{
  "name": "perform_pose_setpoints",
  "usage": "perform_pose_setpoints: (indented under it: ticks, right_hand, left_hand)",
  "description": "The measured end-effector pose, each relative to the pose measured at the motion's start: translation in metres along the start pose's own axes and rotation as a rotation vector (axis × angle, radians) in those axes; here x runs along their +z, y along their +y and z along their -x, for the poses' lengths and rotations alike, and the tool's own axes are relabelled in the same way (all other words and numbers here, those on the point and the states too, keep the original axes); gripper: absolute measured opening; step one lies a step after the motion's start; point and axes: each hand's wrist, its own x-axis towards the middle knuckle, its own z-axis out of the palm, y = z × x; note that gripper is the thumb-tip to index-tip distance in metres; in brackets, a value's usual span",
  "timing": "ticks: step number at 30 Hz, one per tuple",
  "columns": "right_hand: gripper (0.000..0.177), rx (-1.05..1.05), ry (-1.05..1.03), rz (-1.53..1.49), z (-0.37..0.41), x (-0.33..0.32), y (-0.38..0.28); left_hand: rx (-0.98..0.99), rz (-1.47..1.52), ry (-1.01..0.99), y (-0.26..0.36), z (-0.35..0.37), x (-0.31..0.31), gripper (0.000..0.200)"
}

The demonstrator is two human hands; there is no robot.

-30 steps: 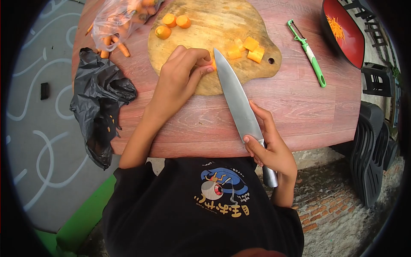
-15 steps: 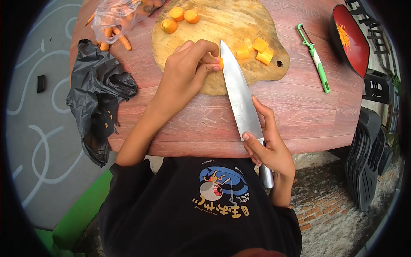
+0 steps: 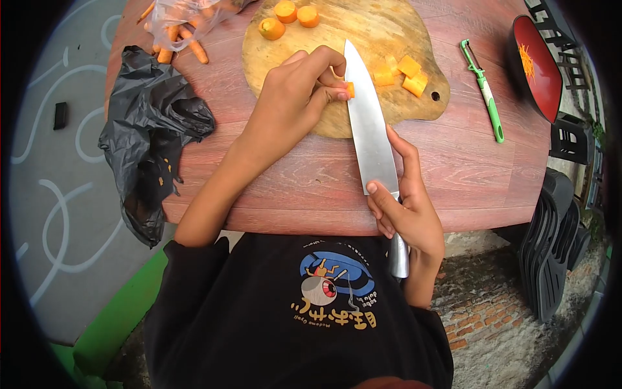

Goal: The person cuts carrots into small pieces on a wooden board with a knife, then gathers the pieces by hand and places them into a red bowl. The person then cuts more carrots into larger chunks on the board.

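Observation:
My left hand (image 3: 299, 91) pinches a small orange carrot piece (image 3: 350, 89) over the wooden cutting board (image 3: 350, 26). My right hand (image 3: 409, 211) is wrapped round the knife (image 3: 372, 123) where blade and handle meet, its thumb on the blade. The blade points away from me, its upper part over the board and beside the pinched piece. Several cut carrot chunks (image 3: 414, 83) lie on the board to the right of the blade. Thicker carrot pieces (image 3: 271, 28) stand near the board's upper left.
A green and white peeler (image 3: 487, 97) lies right of the board. Farther right, a red bowl (image 3: 544, 71) holds orange shreds. At the left are a black plastic bag (image 3: 146, 123) and a clear bag (image 3: 188, 23) with carrots. Stacked black chairs (image 3: 551, 246) stand beyond the table (image 3: 453, 188).
The board, bags and peeler appear shifted slightly in the view. Both hands keep their grips, with the knife and carrot piece still side by side.

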Motion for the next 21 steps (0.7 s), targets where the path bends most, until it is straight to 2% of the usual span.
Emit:
perform_pose_setpoints:
  ticks: [11,21]
  right_hand:
    - [0.075,-0.05,0.013,-0.046,-0.01,0.016,0.004]
    - [0.075,-0.12,0.114,-0.093,-0.021,0.035,0.002]
  left_hand:
    - [-0.017,0.029,0.015,-0.004,0.003,-0.003,0.028]
    - [-0.01,0.077,0.038,-0.006,0.005,0.0,0.026]
